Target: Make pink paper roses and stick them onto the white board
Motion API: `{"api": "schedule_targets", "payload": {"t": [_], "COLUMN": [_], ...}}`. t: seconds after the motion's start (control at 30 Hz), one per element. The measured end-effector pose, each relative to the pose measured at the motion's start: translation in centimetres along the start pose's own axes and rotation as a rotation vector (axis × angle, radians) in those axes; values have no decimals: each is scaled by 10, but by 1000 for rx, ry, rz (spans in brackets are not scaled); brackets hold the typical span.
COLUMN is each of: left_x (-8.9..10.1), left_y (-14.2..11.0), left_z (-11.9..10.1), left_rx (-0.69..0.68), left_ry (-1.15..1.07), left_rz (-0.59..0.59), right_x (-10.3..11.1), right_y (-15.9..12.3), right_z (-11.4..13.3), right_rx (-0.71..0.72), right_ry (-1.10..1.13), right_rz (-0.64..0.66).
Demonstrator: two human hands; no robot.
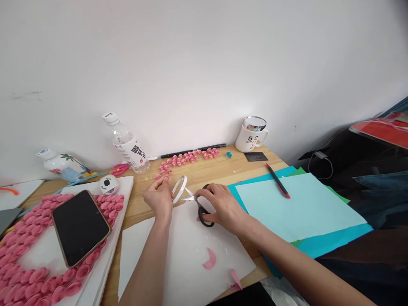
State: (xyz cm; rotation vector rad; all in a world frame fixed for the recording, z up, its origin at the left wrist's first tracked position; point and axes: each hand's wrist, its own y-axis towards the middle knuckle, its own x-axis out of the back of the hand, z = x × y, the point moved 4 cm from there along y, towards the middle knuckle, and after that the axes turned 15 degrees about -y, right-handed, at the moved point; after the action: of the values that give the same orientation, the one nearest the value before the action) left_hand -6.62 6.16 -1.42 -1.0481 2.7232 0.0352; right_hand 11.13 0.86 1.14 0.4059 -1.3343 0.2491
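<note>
My left hand [158, 197] is closed, its fingers pinched together beside a thin white ring that looks like a roll of tape [179, 190]. A narrow white strip runs from the ring toward the scissors. My right hand [223, 206] holds the scissors [206, 217] by their black handles, blades pointing left at the strip. Both hands are over a white sheet [188, 250]. On it lie a curved pink paper scrap [209, 259] and, near its lower right edge, a folded pink piece [236, 279].
Small pink paper rolls [186, 158] line the back. At left, a phone [81, 227] rests on a board with pink paper roses [57, 293]. Bottles [127, 144], a mug [250, 138] and a cap [228, 154] stand along the wall. A pen [278, 180] lies on pale blue paper [302, 208].
</note>
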Motion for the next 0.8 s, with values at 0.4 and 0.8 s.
{"api": "schedule_targets", "payload": {"t": [0.4,0.8], "left_x": [-1,-6], "left_y": [-5,-5], "left_z": [-1,-2], "left_rx": [13,-139], "left_ry": [23,221], "left_rz": [29,131], "right_x": [0,2], "right_y": [6,8], "right_z": [10,-3], "right_rx": [-25,-33], "right_ry": [36,203], "right_rz": [60,149]}}
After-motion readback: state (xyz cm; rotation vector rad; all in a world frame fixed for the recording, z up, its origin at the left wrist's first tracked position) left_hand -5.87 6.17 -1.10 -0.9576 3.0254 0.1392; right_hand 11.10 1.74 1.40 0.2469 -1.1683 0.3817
